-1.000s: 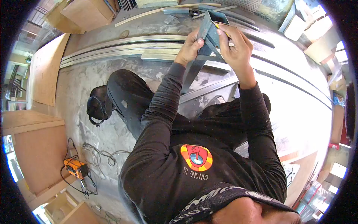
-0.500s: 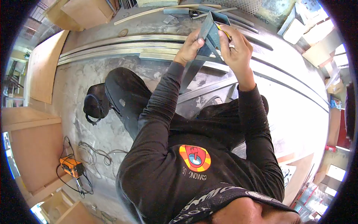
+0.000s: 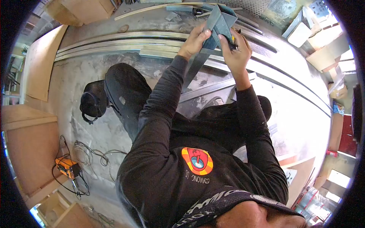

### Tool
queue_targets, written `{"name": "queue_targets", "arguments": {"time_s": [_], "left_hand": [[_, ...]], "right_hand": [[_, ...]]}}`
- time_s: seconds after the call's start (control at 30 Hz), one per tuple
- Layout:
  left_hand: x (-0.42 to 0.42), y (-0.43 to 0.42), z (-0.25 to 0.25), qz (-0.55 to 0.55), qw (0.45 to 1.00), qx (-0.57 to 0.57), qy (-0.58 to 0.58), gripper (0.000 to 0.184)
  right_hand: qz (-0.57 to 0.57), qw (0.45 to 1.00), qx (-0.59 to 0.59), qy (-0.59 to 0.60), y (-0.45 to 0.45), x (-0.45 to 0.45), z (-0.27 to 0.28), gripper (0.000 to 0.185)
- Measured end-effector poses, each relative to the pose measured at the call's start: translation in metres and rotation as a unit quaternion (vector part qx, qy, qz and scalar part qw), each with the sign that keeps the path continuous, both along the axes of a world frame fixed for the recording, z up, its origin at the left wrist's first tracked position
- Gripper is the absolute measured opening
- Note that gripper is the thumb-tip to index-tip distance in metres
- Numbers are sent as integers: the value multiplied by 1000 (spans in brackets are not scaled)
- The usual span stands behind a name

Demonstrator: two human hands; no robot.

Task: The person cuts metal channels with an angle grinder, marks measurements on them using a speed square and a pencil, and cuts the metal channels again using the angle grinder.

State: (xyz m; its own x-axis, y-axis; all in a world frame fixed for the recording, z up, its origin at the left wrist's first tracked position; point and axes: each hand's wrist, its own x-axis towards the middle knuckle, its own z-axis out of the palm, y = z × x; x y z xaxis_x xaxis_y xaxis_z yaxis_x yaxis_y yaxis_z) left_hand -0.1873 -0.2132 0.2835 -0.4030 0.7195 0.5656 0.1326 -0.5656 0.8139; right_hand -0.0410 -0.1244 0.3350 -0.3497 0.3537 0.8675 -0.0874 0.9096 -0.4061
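Note:
A grey square metal tube (image 3: 196, 67) slants up and away from my lap, its hollow end facing the top of the view. My left hand (image 3: 195, 41) is closed around its left side, thumb on the upper face. On the other side my right hand (image 3: 238, 53) pinches a small yellow-and-black tool (image 3: 233, 38) against the tube, with the thumb pressed on the metal. The fingers hide most of that tool, so its exact kind does not show. Below the tube, a flat metal bar (image 3: 216, 89) lies across near my legs.
Long metal bars (image 3: 114, 45) lie across the floor ahead. An orange power unit (image 3: 67, 167) with tangled cables (image 3: 100, 154) sits at lower left. Wooden boxes (image 3: 30, 140) stand along the left, near a leaning board (image 3: 43, 64). Thin wooden strips (image 3: 152, 9) lie at the top.
Both hands and the tube have shifted slightly upward in view. My right hand has turned, and the yellow tool now sits lower and more hidden. The view has swung slightly.

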Motion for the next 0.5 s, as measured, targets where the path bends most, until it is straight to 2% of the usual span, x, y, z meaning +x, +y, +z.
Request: {"name": "queue_targets", "arguments": {"time_s": [0.07,0.5], "left_hand": [[-3,1,-2,-12,999,-20,-36,66],[-8,3,-4,-7,1000,-1,-22,65]], "right_hand": [[15,1000,3,3,4,-3,-2,36],[33,999,7,10,7,-9,-8,37]]}}
